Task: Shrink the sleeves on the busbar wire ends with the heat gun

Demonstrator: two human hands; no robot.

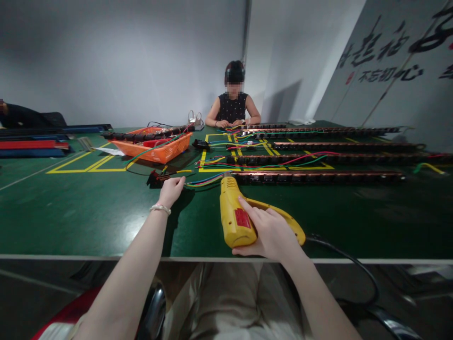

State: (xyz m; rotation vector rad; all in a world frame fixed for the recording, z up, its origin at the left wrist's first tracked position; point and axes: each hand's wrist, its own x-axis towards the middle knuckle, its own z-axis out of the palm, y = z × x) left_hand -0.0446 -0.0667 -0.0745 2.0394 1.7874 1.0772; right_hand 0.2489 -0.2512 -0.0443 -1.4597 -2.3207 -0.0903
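Observation:
My right hand (271, 233) is wrapped round the grip of a yellow heat gun (234, 215) with a red label. Its nozzle points away from me at the end of a long black power strip (318, 178) with copper bars. My left hand (171, 190) reaches forward and pinches a bundle of coloured wires (203, 180) that leads into that strip, beside a small black part (155, 179). A bracelet sits on my left wrist.
Several more black strips (336, 158) with red, green and blue wires lie across the green table (88, 212) inside yellow tape marks. An orange basket (159, 146) stands at mid-left. A person (233, 101) sits at the far side. The gun's black cord (350, 264) hangs over the near edge.

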